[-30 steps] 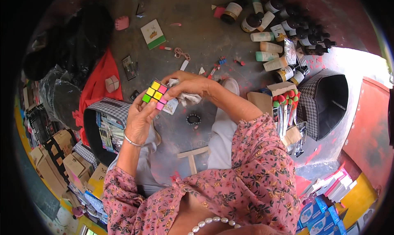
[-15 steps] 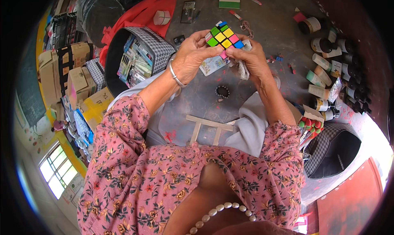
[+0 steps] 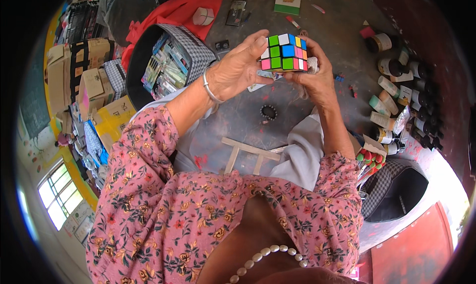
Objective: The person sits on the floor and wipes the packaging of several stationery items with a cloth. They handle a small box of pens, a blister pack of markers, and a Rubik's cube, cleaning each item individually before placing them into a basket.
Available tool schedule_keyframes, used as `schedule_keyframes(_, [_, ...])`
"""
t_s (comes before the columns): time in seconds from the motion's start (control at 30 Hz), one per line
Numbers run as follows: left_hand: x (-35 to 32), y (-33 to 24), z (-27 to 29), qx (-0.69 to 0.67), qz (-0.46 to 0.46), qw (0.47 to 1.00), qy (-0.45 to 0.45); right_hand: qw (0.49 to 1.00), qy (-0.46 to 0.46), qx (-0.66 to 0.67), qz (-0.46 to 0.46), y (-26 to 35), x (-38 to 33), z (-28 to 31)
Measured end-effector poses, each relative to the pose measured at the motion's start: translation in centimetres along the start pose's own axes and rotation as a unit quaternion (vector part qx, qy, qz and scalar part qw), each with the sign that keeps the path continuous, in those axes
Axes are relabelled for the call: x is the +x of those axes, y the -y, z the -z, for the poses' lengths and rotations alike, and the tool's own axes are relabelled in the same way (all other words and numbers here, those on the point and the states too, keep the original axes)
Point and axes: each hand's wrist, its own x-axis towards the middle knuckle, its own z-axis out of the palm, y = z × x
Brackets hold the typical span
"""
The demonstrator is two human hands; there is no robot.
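Note:
A puzzle cube (image 3: 276,53) is held up over the table, its stickers green, white, blue, pink and yellow. My right hand (image 3: 317,78) grips the cube from its right side, with a whitish cloth (image 3: 312,65) bunched in the same hand. At the cube's left side my left hand (image 3: 238,66) is open, fingers and thumb apart; whether it touches the cube I cannot tell. The cube's right part stands slightly out of line with the rest. Its back and the right fingertips are mostly hidden. Below lies a dark beaded bracelet (image 3: 268,112).
A checked bin (image 3: 191,48) of packaged pens stands left, beside cardboard boxes (image 3: 94,93). Several bottles and jars (image 3: 389,86) line the right side. A booklet (image 3: 287,0) and a red cloth (image 3: 171,16) lie at the far side. Wooden strips (image 3: 250,150) lie near me.
The cube has been tilted and turned, so a mostly green face shows instead of the yellow-centred one. My left hand has loosened from it; my right hand keeps hold.

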Motion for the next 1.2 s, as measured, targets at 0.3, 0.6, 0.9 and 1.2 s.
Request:
schedule_keyframes(0.3, [0.0,0.2,-0.3,0.024,0.017,0.996,0.081,0.997,0.045,-0.056,-0.021,1.3,-0.2,-0.5])
schedule_keyframes(0.6, [0.2,0.4,-0.3,0.015,0.021,0.995,0.097,0.992,0.040,-0.121,0.008,1.6,-0.4,0.0])
schedule_keyframes(0.9, [0.9,-0.4,0.0,0.081,-0.012,0.994,0.071,0.948,0.000,-0.285,0.140,3.2,-0.8,-0.1])
schedule_keyframes(1.2, [0.6,-0.3,0.5,0.063,-0.002,0.997,0.054,0.957,0.004,-0.275,0.091,3.4,-0.8,-0.7])
